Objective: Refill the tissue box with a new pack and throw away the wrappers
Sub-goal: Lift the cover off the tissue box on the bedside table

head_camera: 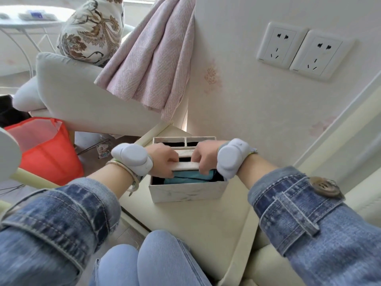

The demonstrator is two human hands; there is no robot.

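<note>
A white marbled tissue box [186, 194] stands on a cream table [206, 228] close to the wall, with two small open compartments along its far edge. Its slotted lid [185, 165] sits raised above the box's main opening, caught between the two hands. The left hand [162, 159] clasps the lid's left end, fingers curled over the top edge; the right hand [203, 156] grips the right end likewise, its fingertips dipping below the lid toward a teal tissue pack [188, 178] that lies inside the box, just beneath the lid. Both forearms reach in from the near side, converging on the box, palms turned down, each wrist wearing a pale grey band with denim sleeves pushed back. An orange bag [45, 149] stands on the floor well to the left.
</note>
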